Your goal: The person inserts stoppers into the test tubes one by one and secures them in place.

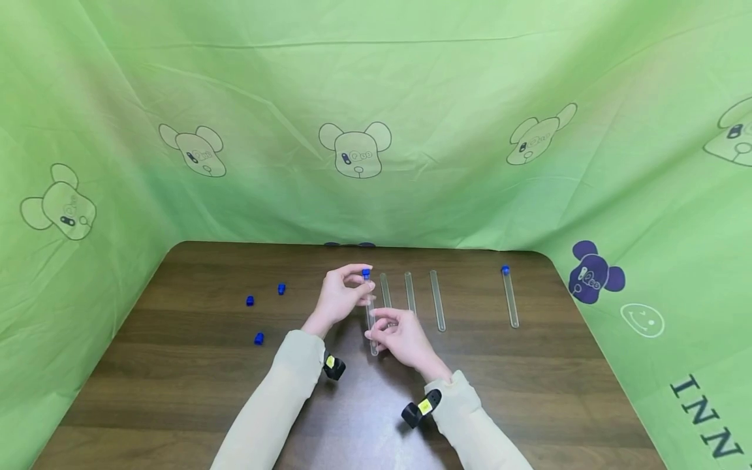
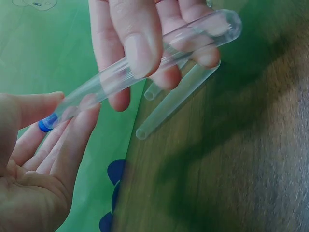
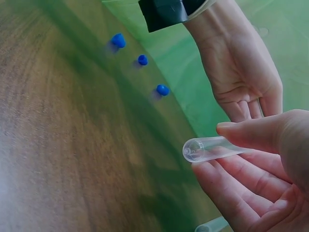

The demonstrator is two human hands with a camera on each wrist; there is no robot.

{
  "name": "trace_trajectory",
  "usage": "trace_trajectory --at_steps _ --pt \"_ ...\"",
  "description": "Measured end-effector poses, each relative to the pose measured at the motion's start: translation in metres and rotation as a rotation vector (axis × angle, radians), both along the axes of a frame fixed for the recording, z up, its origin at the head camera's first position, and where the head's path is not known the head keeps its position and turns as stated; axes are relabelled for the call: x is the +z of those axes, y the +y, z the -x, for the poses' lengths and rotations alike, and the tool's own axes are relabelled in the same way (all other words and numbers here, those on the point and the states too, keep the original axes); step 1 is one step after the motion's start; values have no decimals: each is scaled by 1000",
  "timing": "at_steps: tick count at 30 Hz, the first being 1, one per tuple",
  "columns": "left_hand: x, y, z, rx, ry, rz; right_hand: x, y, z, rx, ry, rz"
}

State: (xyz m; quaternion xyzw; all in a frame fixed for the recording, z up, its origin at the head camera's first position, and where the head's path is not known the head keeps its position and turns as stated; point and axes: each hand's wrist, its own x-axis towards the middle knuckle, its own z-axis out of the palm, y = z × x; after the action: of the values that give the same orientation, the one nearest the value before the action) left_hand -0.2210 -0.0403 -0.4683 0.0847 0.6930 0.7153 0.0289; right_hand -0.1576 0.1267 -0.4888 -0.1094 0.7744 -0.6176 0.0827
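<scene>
A clear test tube [image 2: 108, 79] with a blue cap [image 1: 366, 273] at its upper end is held tilted above the table. Near the cap, my left hand [image 1: 341, 294] pinches the tube between thumb and fingers. Lower down, my right hand [image 1: 405, 336] grips it, thumb on one side and fingers on the other. In the right wrist view the tube's rounded closed end [image 3: 194, 150] points toward the camera. The left wrist view shows the cap seated at the tube's mouth, partly behind the left fingers.
Three loose blue caps [image 1: 258, 339] lie on the wooden table [image 1: 176, 391] at the left. Three uncapped tubes [image 1: 437, 300] lie to the right of the held one, two partly behind the right hand. Farther right lies a capped tube [image 1: 510, 300]. Green cloth [image 1: 352, 209] surrounds the table.
</scene>
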Motion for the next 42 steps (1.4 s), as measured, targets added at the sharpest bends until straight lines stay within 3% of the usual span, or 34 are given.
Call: trace_trajectory --at_steps 13,21,28,38,42 --pt "0 3 -3 18 -4 -15 3 1 0 -6 -22 -30" --pt "-6 3 -2 21 -17 -28 34 -2 -13 11 -8 -43" --pt "-6 5 -3 35 -14 -14 -1 3 2 -5 -6 -32" --pt "-3 7 -4 45 -10 -8 1 4 2 -15 -13 -36" --pt "1 7 -2 44 9 26 17 1 -3 -7 -8 -39"
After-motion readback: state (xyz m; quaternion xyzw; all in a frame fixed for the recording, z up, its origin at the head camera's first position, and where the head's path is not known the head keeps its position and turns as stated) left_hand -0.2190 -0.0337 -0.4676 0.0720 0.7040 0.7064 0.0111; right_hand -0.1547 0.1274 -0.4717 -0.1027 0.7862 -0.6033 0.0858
